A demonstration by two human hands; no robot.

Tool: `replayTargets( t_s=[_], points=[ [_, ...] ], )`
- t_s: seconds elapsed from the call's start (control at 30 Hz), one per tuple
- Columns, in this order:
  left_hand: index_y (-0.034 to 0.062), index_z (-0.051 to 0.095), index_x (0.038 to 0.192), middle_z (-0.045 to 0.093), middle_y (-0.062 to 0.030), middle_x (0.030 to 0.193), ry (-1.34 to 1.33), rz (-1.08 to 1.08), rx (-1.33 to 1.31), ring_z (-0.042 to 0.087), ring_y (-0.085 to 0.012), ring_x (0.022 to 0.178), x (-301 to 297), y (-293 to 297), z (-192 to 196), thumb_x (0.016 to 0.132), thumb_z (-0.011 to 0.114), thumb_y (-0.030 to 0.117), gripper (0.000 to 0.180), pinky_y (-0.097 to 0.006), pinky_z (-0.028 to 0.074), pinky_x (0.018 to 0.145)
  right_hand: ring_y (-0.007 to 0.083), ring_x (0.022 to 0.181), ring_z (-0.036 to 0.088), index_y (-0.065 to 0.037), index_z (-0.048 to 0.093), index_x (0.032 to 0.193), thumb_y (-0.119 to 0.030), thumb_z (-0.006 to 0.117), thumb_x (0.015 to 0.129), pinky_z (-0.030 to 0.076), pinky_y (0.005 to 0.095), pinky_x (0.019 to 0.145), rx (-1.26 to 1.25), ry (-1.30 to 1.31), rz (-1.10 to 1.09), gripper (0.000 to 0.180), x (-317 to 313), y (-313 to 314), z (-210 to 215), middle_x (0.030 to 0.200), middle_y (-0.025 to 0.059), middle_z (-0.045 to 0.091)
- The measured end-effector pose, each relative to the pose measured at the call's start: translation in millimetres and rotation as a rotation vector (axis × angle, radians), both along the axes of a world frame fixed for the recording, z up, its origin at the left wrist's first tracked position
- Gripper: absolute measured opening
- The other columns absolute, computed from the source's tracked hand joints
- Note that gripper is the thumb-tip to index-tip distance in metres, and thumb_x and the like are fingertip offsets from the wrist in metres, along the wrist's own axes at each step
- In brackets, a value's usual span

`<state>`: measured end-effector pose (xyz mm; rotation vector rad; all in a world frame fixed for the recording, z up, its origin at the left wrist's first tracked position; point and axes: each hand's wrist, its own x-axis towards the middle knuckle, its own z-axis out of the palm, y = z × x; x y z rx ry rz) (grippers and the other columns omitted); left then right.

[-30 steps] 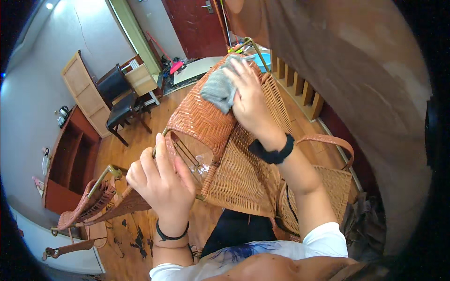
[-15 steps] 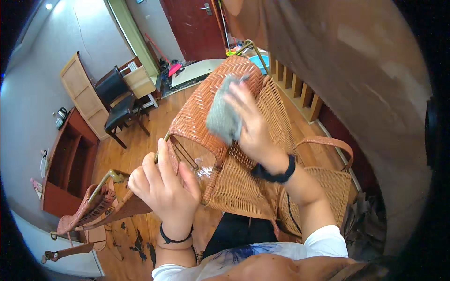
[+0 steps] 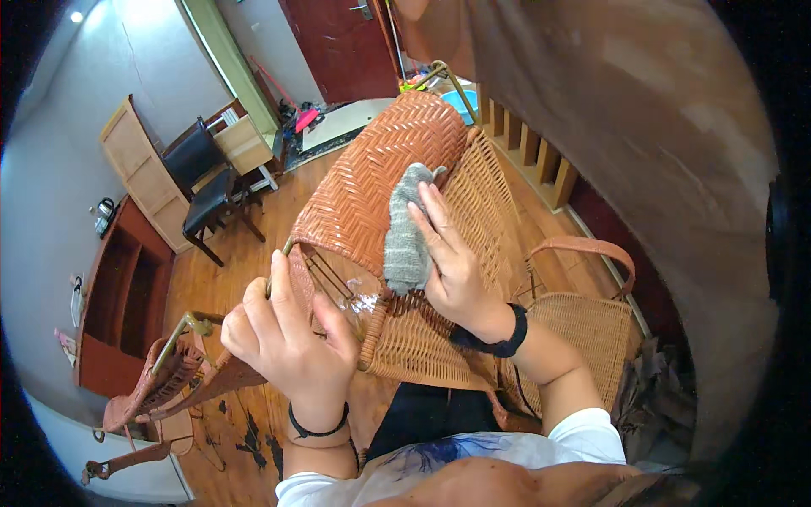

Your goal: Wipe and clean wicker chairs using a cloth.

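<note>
A reddish-brown woven wicker panel [image 3: 376,173], with a glossy herringbone weave, curves up in front of me as part of a wicker seat. Lighter tan wicker [image 3: 431,346] joins it on the right and near side. My left hand [image 3: 291,334] grips a brass-coloured metal tube [image 3: 287,248] at the panel's left edge. My right hand [image 3: 456,275] presses a folded grey knitted cloth [image 3: 410,237] against the seam where the reddish panel meets the tan wicker. Its fingers lie along the cloth's right side. What the cloth covers is hidden.
At left stands more wicker furniture with a metal frame [image 3: 173,338]. A tan wicker piece with a looped arm [image 3: 583,325] is at right. Farther off are a black chair [image 3: 211,190], a red-brown cabinet [image 3: 127,296] and a wooden railing [image 3: 528,152]. Brown sheeting [image 3: 659,144] hangs at right.
My right hand has moved the cloth down and slightly right, off the panel's middle to the seam. My left hand keeps its hold on the tube. The view has shifted slightly.
</note>
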<state>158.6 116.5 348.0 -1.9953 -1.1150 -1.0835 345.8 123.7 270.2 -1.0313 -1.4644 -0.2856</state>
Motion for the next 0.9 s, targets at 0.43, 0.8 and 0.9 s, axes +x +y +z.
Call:
replayTargets(
  t_s=[0.43,0.8,0.9],
  points=[
    [0.0049,0.062,0.111,0.053,-0.0155,0.12,-0.048,-0.2,0.054,0.044,-0.0342,0.108,1,7,-11,0.071,0.054,0.015,0.043,-0.049,0.023,0.099,0.0396,0.131,0.033,0.002,0.045,0.13,0.015,0.043,0.072,0.028,0.0417,0.108,-0.183,0.006,-0.065,0.059,5,-22,-36,0.142,0.0254,0.032],
    [0.0053,0.06,0.114,0.056,-0.0099,0.125,0.23,-0.53,-0.221,0.047,-0.0285,0.123,-7,-54,-98,0.082,0.059,0.014,0.033,-0.053,0.0,0.112,0.0352,0.118,0.045,-0.004,0.058,0.118,0.002,0.056,0.07,0.037,0.0453,0.097,-0.161,-0.076,0.038,0.048,-34,-83,-57,0.131,0.015,0.048],
    [0.0054,0.058,0.115,0.055,-0.0095,0.124,0.266,-0.506,-0.224,0.051,-0.0259,0.119,-13,-55,-88,0.082,0.06,0.016,0.035,-0.05,0.008,0.112,0.0345,0.116,0.045,-0.004,0.06,0.115,-0.001,0.06,0.069,0.037,0.0465,0.097,-0.079,-0.075,0.057,0.046,-37,-75,-51,0.126,0.0135,0.051]
  ],
)
